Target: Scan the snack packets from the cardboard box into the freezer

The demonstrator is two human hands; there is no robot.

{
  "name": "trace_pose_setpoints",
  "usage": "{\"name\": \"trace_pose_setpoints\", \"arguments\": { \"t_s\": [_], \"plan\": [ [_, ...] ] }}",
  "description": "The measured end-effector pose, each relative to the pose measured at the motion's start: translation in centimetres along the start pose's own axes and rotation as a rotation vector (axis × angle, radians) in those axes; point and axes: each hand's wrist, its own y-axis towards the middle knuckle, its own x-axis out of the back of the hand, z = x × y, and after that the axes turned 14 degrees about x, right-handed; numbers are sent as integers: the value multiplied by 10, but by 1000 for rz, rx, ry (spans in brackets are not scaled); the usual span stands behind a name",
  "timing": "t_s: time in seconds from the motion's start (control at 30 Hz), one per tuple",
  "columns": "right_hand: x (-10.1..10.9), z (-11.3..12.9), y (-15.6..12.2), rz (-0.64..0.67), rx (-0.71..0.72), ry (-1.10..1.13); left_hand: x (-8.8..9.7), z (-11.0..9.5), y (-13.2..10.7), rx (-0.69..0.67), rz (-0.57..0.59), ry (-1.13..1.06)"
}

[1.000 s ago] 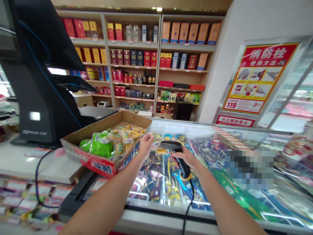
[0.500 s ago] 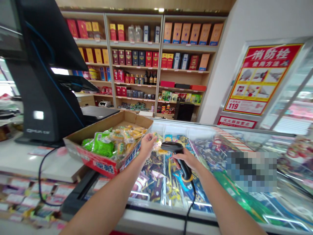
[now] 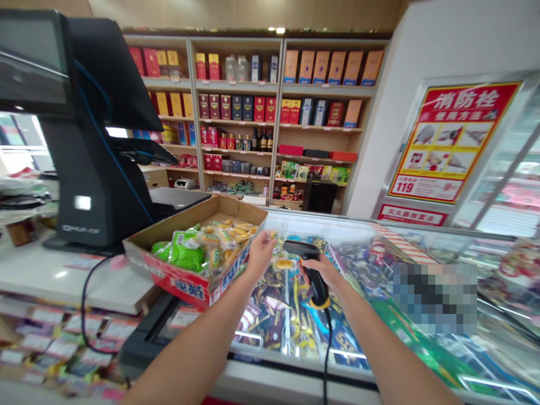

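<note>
Nearest, the right hand (image 3: 324, 271) is closed firmly around the pistol grip of a black barcode scanner (image 3: 315, 279), its nose turned toward the left hand (image 3: 261, 253). The left hand's fingers are narrowly pinched on a small clear snack packet (image 3: 273, 241), though they partly hide it. The packet sits just in front of the scanner's nose, above the freezer (image 3: 295, 364), with nothing between them, and the short gap and steady grip keep it squarely facing the scanner. The scanner's black cord (image 3: 327, 354) drops over the freezer's near edge.

Left of the freezer, a cardboard tray (image 3: 177, 281) holds a green packet (image 3: 184, 253) and yellow snack packets (image 3: 223, 244). Beyond the tray stands a black till screen (image 3: 99, 185). Behind the freezer, wooden shelves (image 3: 238, 84) carry boxed liquor, and a red poster (image 3: 447, 143) hangs to the far right.
</note>
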Motion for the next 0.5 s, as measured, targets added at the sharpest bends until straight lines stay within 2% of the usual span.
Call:
{"name": "trace_pose_setpoints", "arguments": {
  "t_s": [0.13,0.23,0.3,0.4,0.5],
  "plan": [
    [-20,22,17,-20,47,24,12,-43,-3,-161,-99,193],
    [-41,40,31,22,53,0,35,-81,2,-276,-229,385],
    [-55,48,39,27,64,7,53,-99,8,-281,-314,569],
    [-72,53,45,38,84,25,76,-111,16,-243,-415,816],
    [-80,53,45,54,92,37,87,-110,17,-249,-427,891]
  ]
}}
